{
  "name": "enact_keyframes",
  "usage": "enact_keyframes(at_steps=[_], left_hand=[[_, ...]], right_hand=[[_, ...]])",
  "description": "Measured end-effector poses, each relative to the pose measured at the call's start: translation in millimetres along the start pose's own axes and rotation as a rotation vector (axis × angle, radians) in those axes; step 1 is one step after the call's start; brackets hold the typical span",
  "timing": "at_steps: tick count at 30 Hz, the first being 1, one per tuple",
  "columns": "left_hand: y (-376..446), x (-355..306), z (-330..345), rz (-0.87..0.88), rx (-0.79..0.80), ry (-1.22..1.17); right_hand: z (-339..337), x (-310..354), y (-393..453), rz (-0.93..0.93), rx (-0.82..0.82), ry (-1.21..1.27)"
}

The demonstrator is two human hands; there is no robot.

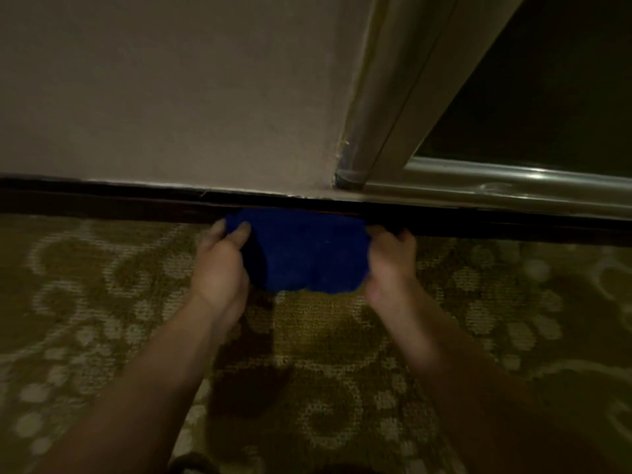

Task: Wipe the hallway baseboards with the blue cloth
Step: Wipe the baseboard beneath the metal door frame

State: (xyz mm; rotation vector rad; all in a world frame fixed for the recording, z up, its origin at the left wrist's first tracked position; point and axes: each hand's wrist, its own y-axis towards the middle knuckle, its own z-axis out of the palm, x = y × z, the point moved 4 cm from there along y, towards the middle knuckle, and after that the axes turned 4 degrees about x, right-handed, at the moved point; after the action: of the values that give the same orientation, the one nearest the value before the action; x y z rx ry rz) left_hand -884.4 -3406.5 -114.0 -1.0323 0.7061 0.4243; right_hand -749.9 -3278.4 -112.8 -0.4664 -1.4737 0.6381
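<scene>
hands: left hand (219,265), right hand (390,265) outstretched | each grips blue cloth (307,254) edge | cloth against dark baseboard (119,203)

a patterned olive and cream carpet (335,343) covers the floor, running up to the dark baseboard (102,203); whether the lower edge of the blue cloth (307,254) touches it is unclear
</scene>
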Motion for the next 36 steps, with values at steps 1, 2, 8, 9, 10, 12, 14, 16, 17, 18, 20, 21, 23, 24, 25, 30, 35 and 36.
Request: enact_keyframes(at_steps=[1, 2, 8, 9, 10, 12, 14, 16, 17, 18, 20, 21, 23, 24, 25, 30, 35, 36], left_hand=[[-7, -2, 8, 0.023, 0.056, 0.002], [-15, -4, 15, 0.052, 0.102, 0.008], [-10, -35, -4, 0.198, -0.073, 0.013], [-4, -40, -13, 0.21, -0.145, 0.02], [2, -43, -23, 0.222, -0.213, 0.018], [10, -48, -39, 0.247, -0.326, -0.001], [17, -47, -48, 0.223, -0.369, -0.038], [16, -45, -50, 0.212, -0.363, 0.003], [14, -42, -46, 0.208, -0.332, 0.045], [8, -38, -39, 0.194, -0.281, 0.081], [-9, -26, -21, 0.135, -0.109, 0.101], [-20, -21, -11, 0.115, -0.004, 0.11], [-38, -12, 4, 0.118, 0.128, 0.148], [-44, -8, 7, 0.134, 0.151, 0.164], [-50, -4, 9, 0.147, 0.157, 0.176], [-59, 33, -13, 0.005, 0.059, 0.402], [-44, 58, -25, 0.046, 0.124, 0.652], [-40, 61, -28, 0.069, 0.135, 0.703]], right_hand=[[-9, 11, -3, -0.026, -0.006, 0.053], [-13, 23, -9, -0.056, 0.009, 0.115], [28, 11, -22, -0.083, 0.088, 0.132], [41, 3, -27, -0.07, 0.108, 0.076], [52, -5, -32, -0.064, 0.138, 0.033], [72, -26, -36, -0.033, 0.233, -0.017], [82, -41, -39, 0.04, 0.298, -0.029], [78, -45, -37, 0.104, 0.29, 0.026], [71, -42, -36, 0.105, 0.278, 0.066], [61, -35, -35, 0.094, 0.248, 0.105], [31, -18, -36, 0.086, 0.152, 0.162], [11, -8, -36, 0.073, 0.11, 0.193], [-27, 13, -40, -0.042, 0.103, 0.201], [-41, 22, -44, -0.107, 0.126, 0.185], [-51, 25, -44, -0.151, 0.149, 0.183], [-67, -16, -49, -0.041, 0.191, -0.091], [-66, -49, -46, 0.004, 0.144, -0.325], [-66, -51, -46, 0.008, 0.147, -0.356]])
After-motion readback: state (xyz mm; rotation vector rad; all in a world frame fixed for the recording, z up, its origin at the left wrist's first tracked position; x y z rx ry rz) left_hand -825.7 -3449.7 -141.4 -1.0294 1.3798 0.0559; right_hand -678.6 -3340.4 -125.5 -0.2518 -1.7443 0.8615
